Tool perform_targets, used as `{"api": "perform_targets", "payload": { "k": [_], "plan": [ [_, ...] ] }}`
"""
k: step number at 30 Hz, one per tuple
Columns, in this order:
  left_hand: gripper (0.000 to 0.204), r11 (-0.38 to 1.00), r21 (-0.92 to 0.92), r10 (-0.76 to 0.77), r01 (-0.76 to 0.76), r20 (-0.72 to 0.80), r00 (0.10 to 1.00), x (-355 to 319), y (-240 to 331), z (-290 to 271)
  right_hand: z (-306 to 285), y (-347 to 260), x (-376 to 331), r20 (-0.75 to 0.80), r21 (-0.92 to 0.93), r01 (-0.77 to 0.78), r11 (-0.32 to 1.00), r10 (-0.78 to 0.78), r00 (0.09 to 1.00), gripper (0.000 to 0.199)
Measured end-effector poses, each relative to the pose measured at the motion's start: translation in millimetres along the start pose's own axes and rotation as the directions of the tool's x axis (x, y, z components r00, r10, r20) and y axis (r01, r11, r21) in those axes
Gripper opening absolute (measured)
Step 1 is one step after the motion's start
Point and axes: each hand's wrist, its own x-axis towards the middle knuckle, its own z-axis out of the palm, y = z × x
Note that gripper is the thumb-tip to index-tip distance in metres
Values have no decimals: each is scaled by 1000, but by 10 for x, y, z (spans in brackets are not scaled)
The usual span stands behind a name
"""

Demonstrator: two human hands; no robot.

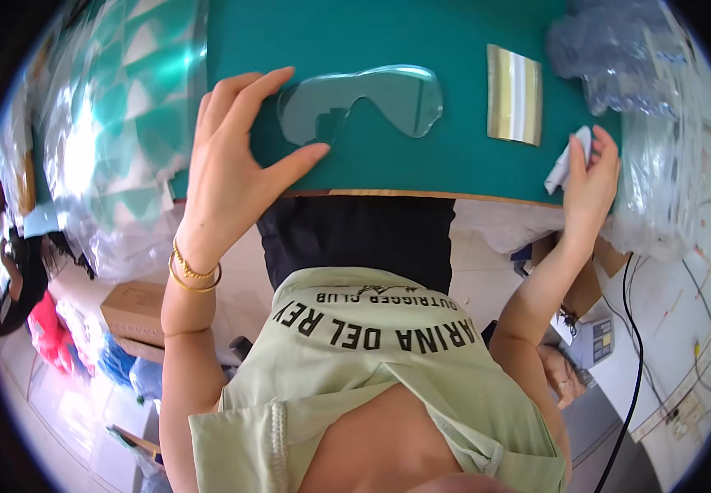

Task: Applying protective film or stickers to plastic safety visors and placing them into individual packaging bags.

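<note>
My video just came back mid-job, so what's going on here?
A person's left hand is spread open around the left end of a clear, goggle-shaped plastic lens lying on a green tabletop; whether it touches the lens is hard to tell. The right hand pinches a small, crumpled white wad of cloth or paper near the table's front edge. Between that wad and the lens lies a shiny, gold-and-silver rectangular piece.

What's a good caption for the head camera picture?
Left hand near a clear lens on a green table; right hand holding a white cloth.
</note>
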Motion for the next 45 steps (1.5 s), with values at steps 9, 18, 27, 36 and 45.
{"api": "perform_targets", "payload": {
  "k": [9, 18, 27, 36, 45],
  "plan": [
    [71, 997, 79, 12, -15, 38, 999, -44, -59, 56, 174, -1229, -293, 44, 481, 439, 759, -521, 853, 22],
    [69, 997, -10, 77, -77, 1, 997, -129, -165, 34, 700, -1866, -536, 110, 773, 479, 416, -831, 545, 25],
    [68, 998, -54, 43, -44, -12, 999, -87, -194, 48, 713, -1816, -504, 68, 691, 592, 415, -852, 519, 17],
    [66, 1000, -6, 5, -5, -16, 1000, -112, -186, 49, 853, -1819, -453, -21, 532, 657, 535, -767, 641, 21],
    [62, 998, 20, -56, 56, -4, 998, -105, -123, 51, 895, -1830, -526, -80, 480, 681, 553, -745, 662, 22]
  ]
}}
